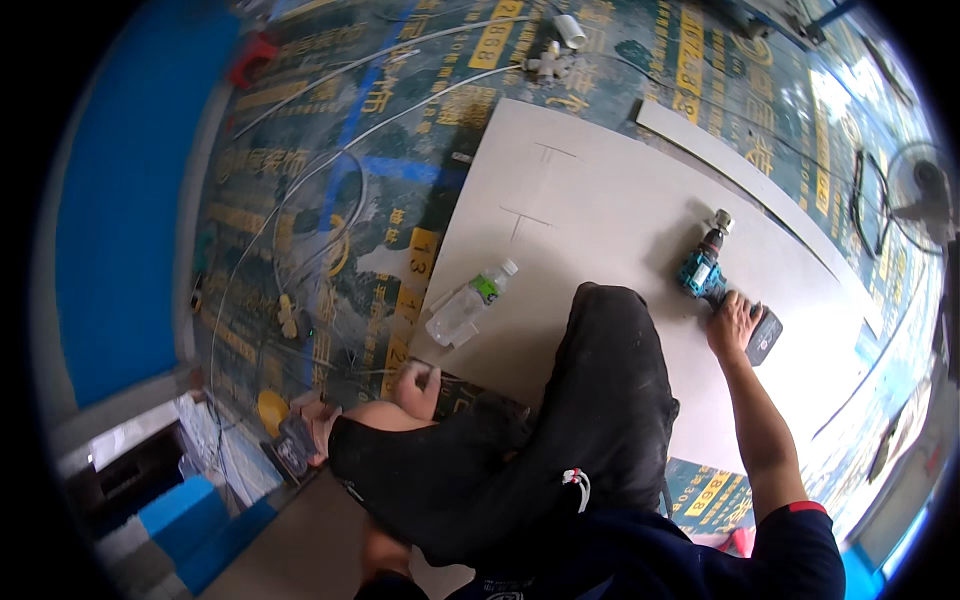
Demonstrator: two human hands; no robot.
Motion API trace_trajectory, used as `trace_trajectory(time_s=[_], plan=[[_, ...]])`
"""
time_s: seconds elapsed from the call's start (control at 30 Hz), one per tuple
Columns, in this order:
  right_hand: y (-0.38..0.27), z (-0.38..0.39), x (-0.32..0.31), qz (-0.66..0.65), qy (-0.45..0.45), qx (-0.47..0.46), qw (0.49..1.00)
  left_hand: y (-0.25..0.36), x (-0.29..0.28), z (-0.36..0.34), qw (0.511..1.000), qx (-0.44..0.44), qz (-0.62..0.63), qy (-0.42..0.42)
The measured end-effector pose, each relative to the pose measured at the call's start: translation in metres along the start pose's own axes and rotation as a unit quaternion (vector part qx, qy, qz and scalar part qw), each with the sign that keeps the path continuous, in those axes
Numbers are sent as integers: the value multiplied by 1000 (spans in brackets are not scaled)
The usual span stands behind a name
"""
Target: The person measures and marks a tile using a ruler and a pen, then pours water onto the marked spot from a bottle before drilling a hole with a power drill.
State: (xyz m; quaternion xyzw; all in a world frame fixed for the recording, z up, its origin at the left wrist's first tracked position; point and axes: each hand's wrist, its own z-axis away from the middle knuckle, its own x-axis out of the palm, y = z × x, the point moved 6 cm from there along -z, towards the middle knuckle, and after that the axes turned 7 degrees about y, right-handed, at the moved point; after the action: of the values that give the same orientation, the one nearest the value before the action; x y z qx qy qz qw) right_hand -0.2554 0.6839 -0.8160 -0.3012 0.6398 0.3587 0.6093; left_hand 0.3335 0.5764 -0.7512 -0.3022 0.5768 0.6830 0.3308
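My right hand (735, 325) is closed round the handle of a teal-and-black cordless drill (700, 272). The drill lies over a large pale board (560, 180), and a short, cup-shaped metal bit (723, 220) sits in its chuck. Its black battery (765, 336) shows beyond my fingers. My left forearm (385, 553) passes behind my left thigh, so the fingers of that hand cannot be made out. Left of my raised right knee, a clear plastic bottle (468, 306) with a green label lies on the board. Dark T-shaped lines are drawn farther up.
A narrow pale strip (720, 140) lies along the board's far edge. Looped grey cable (365, 200) crosses the printed green floor covering (400, 120). White fittings (548, 62) and a short white pipe (570, 31) lie beyond. A fan (920, 200) stands far right.
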Motion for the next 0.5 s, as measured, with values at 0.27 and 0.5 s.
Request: trace_trajectory(time_s=[0.27,0.5], plan=[[-4,-2,5,23,-54,11,998,70,74,-140,948,125,-110,-273],[-3,0,2,11,-28,17,999,39,107,-157,907,64,-174,-377]])
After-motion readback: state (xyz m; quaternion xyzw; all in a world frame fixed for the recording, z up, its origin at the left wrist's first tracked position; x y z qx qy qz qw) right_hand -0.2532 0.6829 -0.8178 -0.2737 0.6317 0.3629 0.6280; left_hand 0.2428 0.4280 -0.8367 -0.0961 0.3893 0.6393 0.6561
